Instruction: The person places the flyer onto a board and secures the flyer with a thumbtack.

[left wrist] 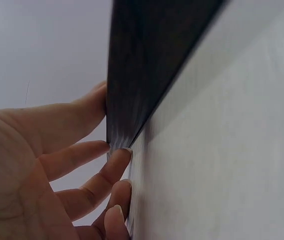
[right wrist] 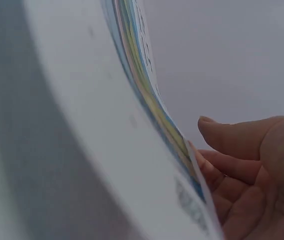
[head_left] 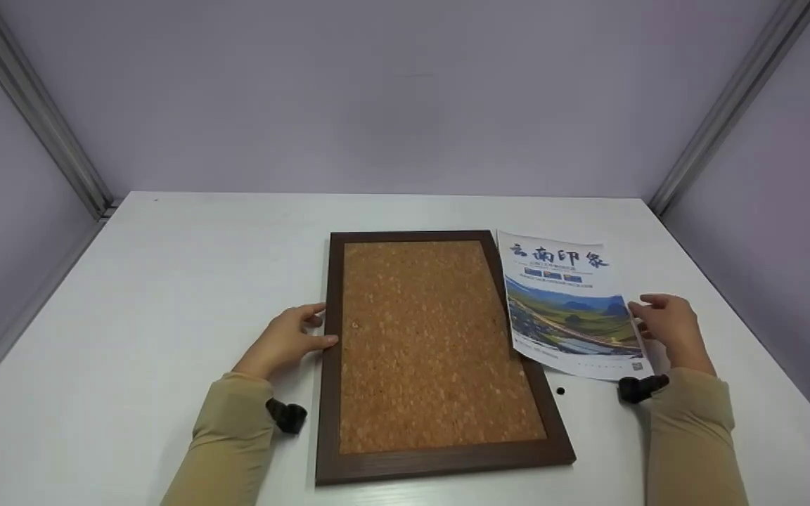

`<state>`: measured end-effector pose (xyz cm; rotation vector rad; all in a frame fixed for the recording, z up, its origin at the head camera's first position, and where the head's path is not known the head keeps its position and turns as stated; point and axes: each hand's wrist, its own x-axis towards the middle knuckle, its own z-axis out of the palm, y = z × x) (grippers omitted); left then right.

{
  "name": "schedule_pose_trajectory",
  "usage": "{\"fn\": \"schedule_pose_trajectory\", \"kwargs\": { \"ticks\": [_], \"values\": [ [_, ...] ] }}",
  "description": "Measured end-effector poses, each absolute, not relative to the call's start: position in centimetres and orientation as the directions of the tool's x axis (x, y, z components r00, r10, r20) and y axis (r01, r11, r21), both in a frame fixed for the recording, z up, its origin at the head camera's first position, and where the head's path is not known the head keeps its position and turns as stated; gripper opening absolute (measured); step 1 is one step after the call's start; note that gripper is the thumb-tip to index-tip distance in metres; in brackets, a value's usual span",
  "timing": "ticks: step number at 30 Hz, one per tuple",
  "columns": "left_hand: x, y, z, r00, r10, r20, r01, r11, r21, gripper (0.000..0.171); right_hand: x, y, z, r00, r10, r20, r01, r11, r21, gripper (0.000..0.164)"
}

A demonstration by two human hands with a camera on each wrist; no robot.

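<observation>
In the head view a cork board (head_left: 426, 351) with a dark brown frame lies on the white table. My left hand (head_left: 282, 341) holds its left side, thumb on top of the frame; in the left wrist view, fingertips (left wrist: 124, 155) meet the frame's outer edge (left wrist: 142, 65) close to the tabletop. A printed landscape poster (head_left: 567, 302) with Chinese lettering overlaps the board's right side, its lower part curved. At the poster's right edge is my right hand (head_left: 669, 327). In the right wrist view its fingers go behind the paper (right wrist: 132, 115), while the thumb stands apart from it.
A small black round piece (head_left: 560, 391) lies on the table between the board and the right wrist. The white table (head_left: 166, 302) is enclosed by pale walls (head_left: 405, 105) at the back and both sides.
</observation>
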<state>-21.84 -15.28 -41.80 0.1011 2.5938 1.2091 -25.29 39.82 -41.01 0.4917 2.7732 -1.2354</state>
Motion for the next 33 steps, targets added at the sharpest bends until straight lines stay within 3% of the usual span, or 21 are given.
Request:
{"fn": "schedule_pose_trajectory", "kwargs": {
  "ticks": [12, 23, 30, 33],
  "values": [
    [-21.86, -15.36, -41.88, -0.96, 0.187, -0.206, -0.037, 0.649, 0.76, 0.068, -25.71, 40.14, -41.59, -0.906, 0.229, -0.355, 0.422, 0.549, -0.721, 0.066],
    [-21.96, -15.41, -41.95, -0.959, 0.201, -0.2, -0.023, 0.648, 0.761, 0.068, -25.66, 40.21, -41.57, -0.934, 0.232, -0.271, 0.356, 0.546, -0.758, 0.058],
    [-21.98, -15.38, -41.85, -0.958, 0.209, -0.197, -0.014, 0.652, 0.758, 0.068, -25.59, 40.23, -41.0, -0.936, 0.214, -0.28, 0.347, 0.434, -0.831, 0.064],
    [-21.96, -15.38, -41.83, -0.958, 0.209, -0.198, -0.014, 0.654, 0.756, 0.068, -25.59, 40.26, -40.67, -0.939, 0.205, -0.275, 0.334, 0.364, -0.87, 0.059]
  ]
}}
